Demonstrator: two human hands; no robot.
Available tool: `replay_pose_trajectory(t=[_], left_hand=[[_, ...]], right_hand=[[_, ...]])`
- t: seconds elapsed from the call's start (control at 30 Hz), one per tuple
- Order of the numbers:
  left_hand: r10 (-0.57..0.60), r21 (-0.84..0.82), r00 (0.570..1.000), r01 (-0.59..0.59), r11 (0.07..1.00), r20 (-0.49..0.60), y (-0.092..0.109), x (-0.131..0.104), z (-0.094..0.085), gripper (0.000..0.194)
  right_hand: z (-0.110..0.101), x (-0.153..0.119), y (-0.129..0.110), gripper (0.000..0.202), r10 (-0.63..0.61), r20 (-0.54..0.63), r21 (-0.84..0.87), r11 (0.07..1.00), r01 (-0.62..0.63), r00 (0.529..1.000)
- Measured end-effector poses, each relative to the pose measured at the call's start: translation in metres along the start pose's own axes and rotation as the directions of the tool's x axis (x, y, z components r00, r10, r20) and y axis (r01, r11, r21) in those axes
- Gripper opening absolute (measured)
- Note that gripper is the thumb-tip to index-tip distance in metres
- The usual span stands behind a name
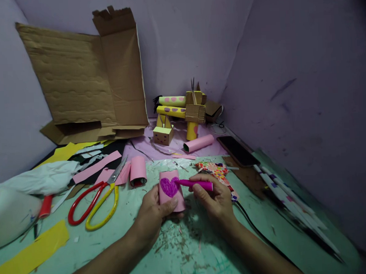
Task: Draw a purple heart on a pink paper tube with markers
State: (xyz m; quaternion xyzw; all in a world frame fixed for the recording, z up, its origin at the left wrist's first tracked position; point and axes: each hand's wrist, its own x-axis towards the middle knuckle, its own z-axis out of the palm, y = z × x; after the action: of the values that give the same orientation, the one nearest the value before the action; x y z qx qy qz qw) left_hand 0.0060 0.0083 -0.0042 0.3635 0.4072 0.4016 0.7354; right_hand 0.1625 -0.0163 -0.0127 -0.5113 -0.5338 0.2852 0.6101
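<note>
My left hand is closed around a short pink paper-covered tube, its thumb lying across the lower front. A purple heart, filled in with marker strokes, covers the tube's upper face. Between the fingers of my right hand is a magenta marker pen, its tip at the heart's right edge. A second short pink tube stands behind and to the left. Scissors with one red and one yellow handle lie left of my left hand.
An opened cardboard box leans at the back left. Cardboard animal figures and a long pink tube sit at the back. A phone and several markers lie right; yellow paper and a white container lie left.
</note>
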Motion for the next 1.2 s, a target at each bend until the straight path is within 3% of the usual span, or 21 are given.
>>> replay_pose_trajectory(t=[0.17, 0.37, 0.47, 0.7, 0.87, 1.03, 1.2], left_hand=[[0.027, -0.004, 0.999, -0.026, 1.0, 0.018, -0.0025, 0.0011, -0.0008, 0.044], [-0.013, -0.017, 1.0, 0.013, 1.0, -0.015, -0.0015, 0.0003, -0.0018, 0.044], [-0.009, -0.026, 1.0, 0.009, 1.0, -0.014, -0.001, 0.0012, -0.0024, 0.042], [0.0, -0.041, 1.0, 0.0, 0.999, -0.014, -0.0051, 0.0037, -0.0062, 0.039], [-0.008, -0.036, 1.0, 0.008, 0.999, -0.019, -0.0039, 0.003, -0.005, 0.041], [-0.023, -0.017, 0.999, 0.023, 1.0, -0.027, -0.0002, 0.0015, -0.0031, 0.043], [-0.028, -0.025, 0.999, 0.027, 0.999, -0.032, 0.0018, 0.0006, -0.0015, 0.045]], right_hand=[[0.0006, -0.001, 0.0014, 0.013, -0.05, 0.049, 0.039, 0.998, 0.048, 0.998], [-0.0008, 0.0014, 0.0068, 0.02, 0.105, -0.051, 0.246, 0.965, -0.089, 0.993], [-0.0019, 0.0031, 0.0074, 0.023, 0.159, -0.039, 0.304, 0.942, -0.14, 0.986], [0.0026, 0.0059, 0.0029, 0.027, 0.097, -0.014, 0.356, 0.93, -0.086, 0.995], [0.0008, 0.0045, 0.0034, 0.02, 0.122, 0.033, 0.279, 0.952, -0.126, 0.992], [0.0, 0.0057, 0.0034, 0.021, 0.143, -0.014, 0.235, 0.963, -0.135, 0.99], [0.0017, 0.0062, 0.0003, 0.021, 0.113, 0.013, 0.104, 0.988, -0.114, 0.993]])
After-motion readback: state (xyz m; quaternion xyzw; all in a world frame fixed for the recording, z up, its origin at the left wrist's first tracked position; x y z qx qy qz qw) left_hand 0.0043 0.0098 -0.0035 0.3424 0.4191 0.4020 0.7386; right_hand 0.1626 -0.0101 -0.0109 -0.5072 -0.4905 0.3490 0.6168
